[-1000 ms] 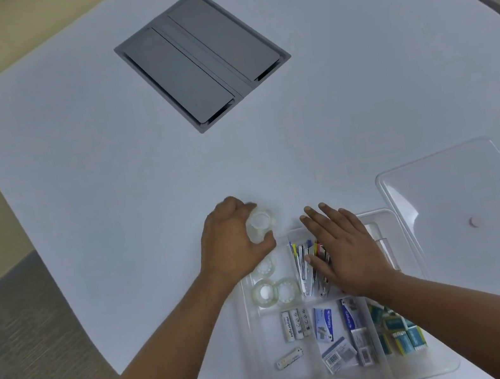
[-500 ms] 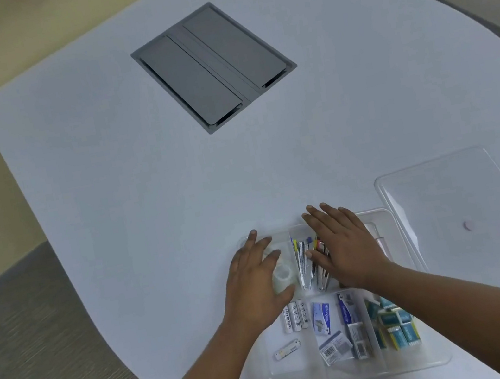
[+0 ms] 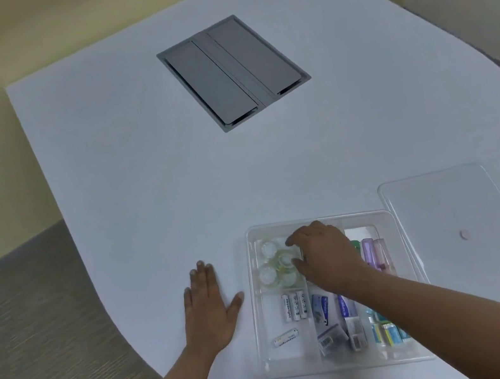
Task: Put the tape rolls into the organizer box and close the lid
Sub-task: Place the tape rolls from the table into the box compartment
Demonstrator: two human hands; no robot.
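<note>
The clear organizer box (image 3: 261, 337) lies near the table's front edge. Several clear tape rolls (image 3: 273, 263) sit together in its top left compartment. My right hand (image 3: 324, 256) rests palm down over the box's middle, its fingertips beside the rolls and holding nothing. To the left of the box, my left hand (image 3: 209, 306) lies flat and empty on the table. The clear lid (image 3: 454, 220) lies on the table to the right of the box.
Batteries (image 3: 292, 307), small packets (image 3: 326, 319) and coloured items (image 3: 373, 254) fill the other compartments. A grey cable hatch (image 3: 234, 70) is set into the white table (image 3: 142, 191) farther back. The table's curved edge runs close on the left, above grey floor.
My left hand let go of a tape roll in the box and moved out to the table on the left. My right hand shifted left toward the rolls.
</note>
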